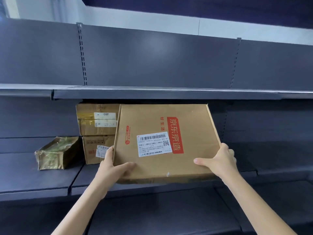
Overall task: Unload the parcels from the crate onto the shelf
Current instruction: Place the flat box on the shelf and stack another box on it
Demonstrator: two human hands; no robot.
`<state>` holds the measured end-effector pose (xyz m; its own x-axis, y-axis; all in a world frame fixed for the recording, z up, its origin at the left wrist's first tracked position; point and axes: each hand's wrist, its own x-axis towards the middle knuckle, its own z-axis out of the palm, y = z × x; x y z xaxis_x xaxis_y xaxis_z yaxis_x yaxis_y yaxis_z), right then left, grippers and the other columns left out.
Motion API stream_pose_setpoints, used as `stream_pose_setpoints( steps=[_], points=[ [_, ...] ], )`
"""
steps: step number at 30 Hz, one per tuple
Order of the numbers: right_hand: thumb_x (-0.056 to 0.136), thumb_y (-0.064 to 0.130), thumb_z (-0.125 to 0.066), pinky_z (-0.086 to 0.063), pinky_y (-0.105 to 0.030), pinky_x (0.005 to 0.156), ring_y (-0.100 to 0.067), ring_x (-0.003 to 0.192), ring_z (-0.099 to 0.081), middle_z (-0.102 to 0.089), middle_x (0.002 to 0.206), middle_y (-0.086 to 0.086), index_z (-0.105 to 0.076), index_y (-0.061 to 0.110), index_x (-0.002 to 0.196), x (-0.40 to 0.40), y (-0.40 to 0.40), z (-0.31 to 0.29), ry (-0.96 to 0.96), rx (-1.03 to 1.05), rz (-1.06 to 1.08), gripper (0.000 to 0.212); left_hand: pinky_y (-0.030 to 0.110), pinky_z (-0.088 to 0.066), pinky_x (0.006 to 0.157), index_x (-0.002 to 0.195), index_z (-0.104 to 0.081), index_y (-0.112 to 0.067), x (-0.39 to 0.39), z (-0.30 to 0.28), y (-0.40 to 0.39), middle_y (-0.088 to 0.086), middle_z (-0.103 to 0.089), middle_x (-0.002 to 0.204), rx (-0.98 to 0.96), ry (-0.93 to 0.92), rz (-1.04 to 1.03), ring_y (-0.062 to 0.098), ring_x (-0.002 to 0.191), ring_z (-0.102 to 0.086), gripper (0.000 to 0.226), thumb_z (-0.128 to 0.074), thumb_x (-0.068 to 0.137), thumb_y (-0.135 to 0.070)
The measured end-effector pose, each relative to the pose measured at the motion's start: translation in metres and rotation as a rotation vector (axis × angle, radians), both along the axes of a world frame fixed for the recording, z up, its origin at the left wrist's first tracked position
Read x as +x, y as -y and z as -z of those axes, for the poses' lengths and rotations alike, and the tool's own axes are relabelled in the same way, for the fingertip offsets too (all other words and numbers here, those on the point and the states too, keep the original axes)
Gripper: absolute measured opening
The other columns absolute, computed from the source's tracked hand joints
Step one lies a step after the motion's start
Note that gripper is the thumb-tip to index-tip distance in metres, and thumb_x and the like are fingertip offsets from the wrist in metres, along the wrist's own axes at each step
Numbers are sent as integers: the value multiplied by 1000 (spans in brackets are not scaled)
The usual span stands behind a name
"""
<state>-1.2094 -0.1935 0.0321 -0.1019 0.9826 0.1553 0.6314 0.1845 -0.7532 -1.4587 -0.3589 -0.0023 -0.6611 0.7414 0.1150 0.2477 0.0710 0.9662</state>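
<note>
Head view: a person's left hand (113, 167) and right hand (220, 161) grip a flat cardboard parcel (166, 141) by its near corners, fingers curled round its edges, tilted over the dark shelf (42, 177) beside two stacked boxes (97, 131) and a taped package (55, 152).

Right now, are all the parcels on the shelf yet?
Not yet. Three already sit on the shelf: two stacked boxes and a taped parcel. The left hand and right hand hold a big flat box, not set down. The crate is out of view.
</note>
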Motion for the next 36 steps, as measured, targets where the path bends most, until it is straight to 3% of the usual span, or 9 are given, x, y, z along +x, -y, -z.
stream_pose_setpoints(
  steps=[2, 5, 10, 15, 19, 22, 27, 30, 36],
  points=[
    [53, 42, -85, -42, -50, 92, -31, 119, -37, -37, 127, -12, -30, 10, 128, 8, -17, -4, 18, 4, -23, 99, 43, -53, 89, 137, -29, -34, 10, -3, -12, -4, -54, 121, -19, 6, -29, 20, 108, -56, 77, -74, 75, -25],
    [53, 47, -83, -42, -46, 89, -31, 119, -35, -36, 129, -13, -29, 9, 130, 16, -39, -9, 55, 0, -56, 101, 35, -57, 69, 128, -37, -36, 20, -7, -26, -8, -60, 109, -35, 28, -73, 17, 96, -62, 65, -74, 75, -26],
    [55, 54, -79, -42, -41, 84, -31, 119, -35, -35, 131, -15, -29, 8, 129, 21, -65, -7, 144, -48, -110, 100, 22, -48, 46, 112, -43, -44, 29, -5, -42, -14, -61, 95, -88, 58, -131, 11, 83, -62, 50, -72, 75, -28],
    [56, 56, -78, -41, -43, 86, -34, 121, -35, -35, 132, -18, -29, 8, 129, 16, -80, -13, 153, -24, -93, 101, 18, -41, 33, 119, -40, -35, 24, -17, -64, -4, -59, 101, -119, 11, -125, 17, 77, -62, 53, -71, 76, -28],
    [61, 58, -73, -41, -45, 92, -36, 124, -35, -35, 136, -20, -23, 8, 136, 5, -88, -23, 164, 12, -71, 103, 25, -42, 50, 132, -35, -33, 10, -34, -87, -9, -54, 95, -99, -28, -128, 9, 78, -53, 65, -70, 77, -32],
    [64, 58, -71, -41, -45, 92, -37, 124, -37, -37, 137, -19, -22, 9, 138, -5, -97, -33, 162, 58, -67, 101, 26, -40, 55, 124, -42, -32, -3, -40, -100, -12, -58, 85, -58, -22, -159, 7, 76, -53, 56, -72, 76, -35],
    [70, 53, -68, -41, -35, 72, -31, 108, -49, -47, 128, -14, -32, 11, 132, -14, -118, -46, 54, 133, -92, 83, 30, -45, 60, 116, -51, -25, -21, -48, -114, 0, -64, 101, -69, -53, -209, 20, 89, -59, 57, -71, 69, -51],
    [71, 48, -67, -37, -32, 69, -22, 92, -45, -51, 125, -11, -38, 11, 130, -16, -129, -46, -18, 167, -93, 75, 34, -49, 67, 119, -51, -21, -30, -51, -123, 0, -64, 96, -43, -53, -238, 22, 90, -59, 61, -69, 71, -53],
    [74, 41, -68, -41, -36, 86, -28, 117, -48, -51, 131, -10, -46, 10, 129, -23, -143, -35, -185, 204, -109, 67, 48, -52, 81, 130, -47, -21, -42, -48, -135, 9, -63, 113, -47, -82, -256, 33, 103, -59, 72, -64, 72, -59]
  ],
)
